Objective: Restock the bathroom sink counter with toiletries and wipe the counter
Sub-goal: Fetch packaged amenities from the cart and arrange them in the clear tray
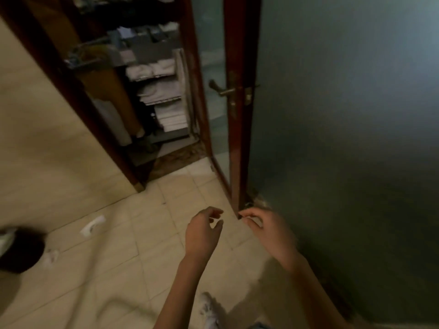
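Reading this as the fetch leg: sink counter not in view, no toiletries in either hand, so restock and wipe both look not yet started. left hand [204, 233] out front, low, fingers loosely curled with a clear gap to the thumb, nothing in it. right hand [266, 229] just beside it, fingers drawn in narrow toward the thumb, sitting in line with the bottom corner of the open door [332, 115]; too blurred, I cannot tell if it pinches something small or nothing. Stock is my guess past the doorway: shelves [164, 138] with folded white linen [169, 117] on the lower tiers and small blurred items [142, 34] on the upper ones, which may be the toiletries, can't confirm from here. To do this step well I'd go through left of the door edge and its handle [225, 91], keep both hands free until at the shelves, ID items up close before grabbing, and take a full set plus a cloth in one trip so the counter gets loaded once. Watch footing: paper scraps [92, 225] on the tile floor [142, 257] near the dark bin [21, 250] at left, well off my line but slippery if stepped on
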Available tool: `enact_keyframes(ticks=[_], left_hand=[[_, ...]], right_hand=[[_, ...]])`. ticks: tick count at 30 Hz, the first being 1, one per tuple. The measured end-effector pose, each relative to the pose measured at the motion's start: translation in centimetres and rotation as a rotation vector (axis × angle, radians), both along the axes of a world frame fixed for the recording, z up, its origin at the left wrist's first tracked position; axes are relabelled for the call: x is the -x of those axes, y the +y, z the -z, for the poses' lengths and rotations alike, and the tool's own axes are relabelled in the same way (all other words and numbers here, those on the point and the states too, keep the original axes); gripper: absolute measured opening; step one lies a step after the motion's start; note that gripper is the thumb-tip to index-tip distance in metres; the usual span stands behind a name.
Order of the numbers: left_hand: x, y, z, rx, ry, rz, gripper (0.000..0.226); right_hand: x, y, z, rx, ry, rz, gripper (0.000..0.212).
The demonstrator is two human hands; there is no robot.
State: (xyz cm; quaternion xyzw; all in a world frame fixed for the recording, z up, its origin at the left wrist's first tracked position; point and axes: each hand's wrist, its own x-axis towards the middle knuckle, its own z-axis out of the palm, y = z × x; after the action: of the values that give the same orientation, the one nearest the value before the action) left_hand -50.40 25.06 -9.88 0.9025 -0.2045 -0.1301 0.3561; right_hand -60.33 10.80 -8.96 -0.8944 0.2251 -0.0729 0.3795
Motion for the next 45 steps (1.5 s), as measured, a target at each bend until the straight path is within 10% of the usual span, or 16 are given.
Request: enact_keyframes(ticks=[17,45], left_hand=[[-19.2,14.7,-1.0,0.027,-0.109,-0.341,0.024],[-61.8,2.0,-3.7,0.015,-0.219,-0.202,0.02]], right_hand=[[-26.1,11.8,-0.5,0.077,-0.095,-0.378,0.021],[-68.8,-1.2,-2.0,-0.011,-0.218,-0.25,0.02]])
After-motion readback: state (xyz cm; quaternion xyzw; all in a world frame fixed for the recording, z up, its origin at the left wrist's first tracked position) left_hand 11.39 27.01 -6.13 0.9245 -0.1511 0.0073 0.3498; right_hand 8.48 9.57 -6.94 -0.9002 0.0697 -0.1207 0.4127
